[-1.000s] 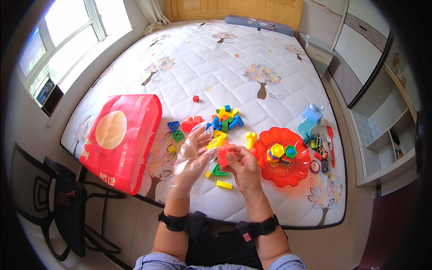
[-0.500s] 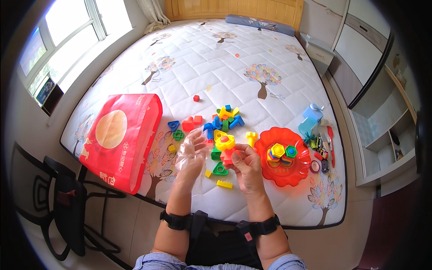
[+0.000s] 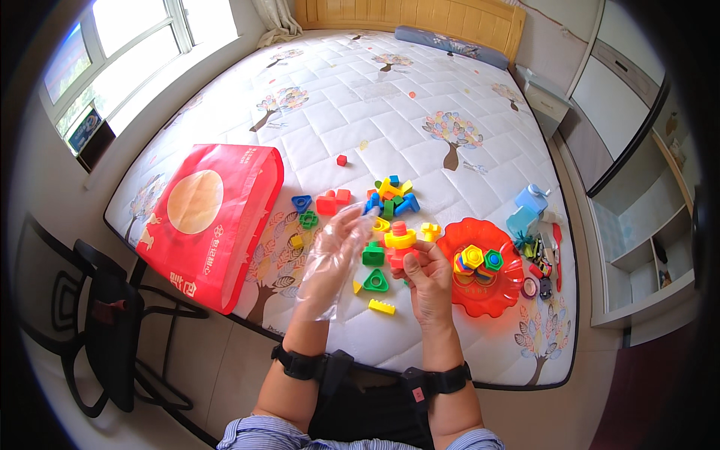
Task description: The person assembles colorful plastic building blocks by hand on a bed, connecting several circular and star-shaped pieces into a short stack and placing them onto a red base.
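Observation:
My right hand (image 3: 429, 283) pinches a red toy bolt (image 3: 405, 259) between thumb and fingers. Around the bolt's shaft sits a yellow toy nut (image 3: 400, 239), with the red tip sticking up through it. To its left, my left hand (image 3: 337, 244) wears a loose clear plastic glove. Its fingers are loosely apart, and I see nothing in them. Just past those fingertips lies a pile of coloured toy pieces (image 3: 388, 206). A green block (image 3: 373, 254), a green triangular nut (image 3: 376, 281) and a yellow strip (image 3: 382, 307) rest near the held bolt.
A red scalloped plate (image 3: 487, 300) holds several joined nuts and bolts on the right. Beyond it are a light-blue bottle (image 3: 531, 198) and small toys. A large red bag (image 3: 202, 225) lies left on the mattress (image 3: 337, 112). A black chair (image 3: 112, 337) stands at lower left.
The bolt with its yellow nut has tipped to a more upright pose in my right hand. My left hand has shifted slightly right. The whole view has swung a little.

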The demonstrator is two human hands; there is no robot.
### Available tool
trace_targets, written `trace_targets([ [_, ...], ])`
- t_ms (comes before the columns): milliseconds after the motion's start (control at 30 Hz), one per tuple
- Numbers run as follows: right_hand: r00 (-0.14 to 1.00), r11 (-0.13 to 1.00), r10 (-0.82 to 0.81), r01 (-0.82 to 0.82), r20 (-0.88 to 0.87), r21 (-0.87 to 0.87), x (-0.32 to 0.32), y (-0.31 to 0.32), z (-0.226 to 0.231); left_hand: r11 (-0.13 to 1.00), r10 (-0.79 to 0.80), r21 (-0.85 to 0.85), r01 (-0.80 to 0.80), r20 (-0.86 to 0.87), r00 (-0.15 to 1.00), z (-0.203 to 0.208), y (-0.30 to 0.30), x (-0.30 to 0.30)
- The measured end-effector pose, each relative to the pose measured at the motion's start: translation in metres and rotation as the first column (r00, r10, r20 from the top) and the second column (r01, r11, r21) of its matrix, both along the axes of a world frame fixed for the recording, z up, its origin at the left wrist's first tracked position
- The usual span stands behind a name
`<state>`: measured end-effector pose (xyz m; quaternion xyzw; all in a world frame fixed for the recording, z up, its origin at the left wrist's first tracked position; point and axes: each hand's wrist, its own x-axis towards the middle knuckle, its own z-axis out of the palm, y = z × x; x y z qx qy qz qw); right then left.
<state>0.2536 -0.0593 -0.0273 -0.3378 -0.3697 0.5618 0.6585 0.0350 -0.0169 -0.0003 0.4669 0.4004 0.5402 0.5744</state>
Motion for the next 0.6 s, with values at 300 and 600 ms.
trace_targets([
  [300,0.999,0.998,-0.007,0.009,-0.031,0.056,0.01,-0.004,0.009,0.993,0.088,0.102,-0.064,-0.259,0.962,-0.021,0.013,0.012],
  [600,1.0,0.997,-0.023,0.023,0.0,0.078,0.016,-0.004,0.007,0.982,0.11,0.175,-0.074,-0.203,0.973,-0.022,0.01,0.024],
])
